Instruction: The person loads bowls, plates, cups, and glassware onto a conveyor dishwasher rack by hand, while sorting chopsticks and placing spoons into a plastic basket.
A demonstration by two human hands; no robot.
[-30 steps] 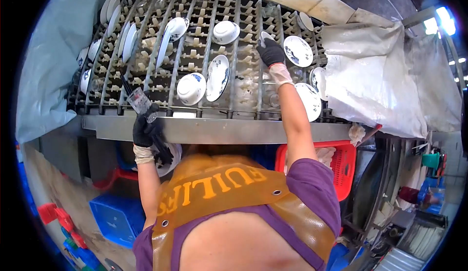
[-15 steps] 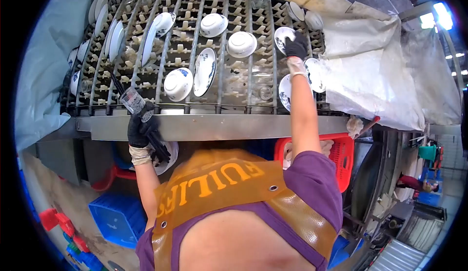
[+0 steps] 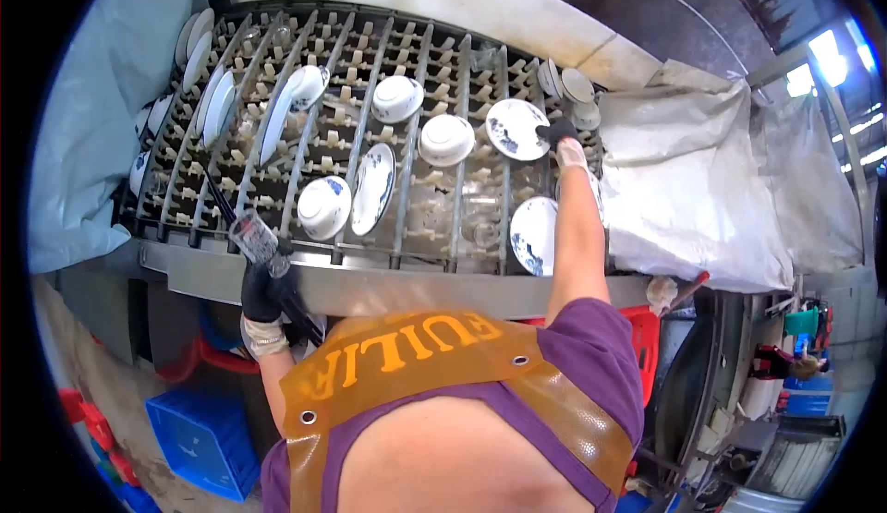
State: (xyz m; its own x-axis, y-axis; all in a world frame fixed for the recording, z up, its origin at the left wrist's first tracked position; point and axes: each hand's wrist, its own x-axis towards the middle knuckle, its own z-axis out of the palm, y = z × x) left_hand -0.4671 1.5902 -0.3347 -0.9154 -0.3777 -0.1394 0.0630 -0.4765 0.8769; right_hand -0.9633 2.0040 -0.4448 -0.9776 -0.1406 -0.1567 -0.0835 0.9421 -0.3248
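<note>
My right hand (image 3: 560, 132), in a black glove with a clear glove under it, grips the right rim of a round white plate (image 3: 514, 128) with a dark blue pattern, over the peg rack (image 3: 420, 56). Black-gloved too, my left hand (image 3: 266, 289) is closed at the rack's front edge around a clear glass (image 3: 253, 235) and a bundle of long black chopsticks (image 3: 220, 201). Below my right hand, another patterned plate (image 3: 533, 236) lies partly behind my forearm. White bowls (image 3: 324, 206) and a patterned oval dish (image 3: 373, 190) rest between the bars.
A metal ledge (image 3: 407, 289) runs along the rack's front. Plates (image 3: 219, 107) stand on edge at the left. Plastic sheets (image 3: 679, 181) hang at both sides. A blue crate (image 3: 203, 439) is on the floor, and a person (image 3: 776, 362) is far off at the right.
My right hand has shifted slightly left with the plate, which shows more of its face now. The left hand keeps the glass and chopsticks. The rack sits lower in view.
</note>
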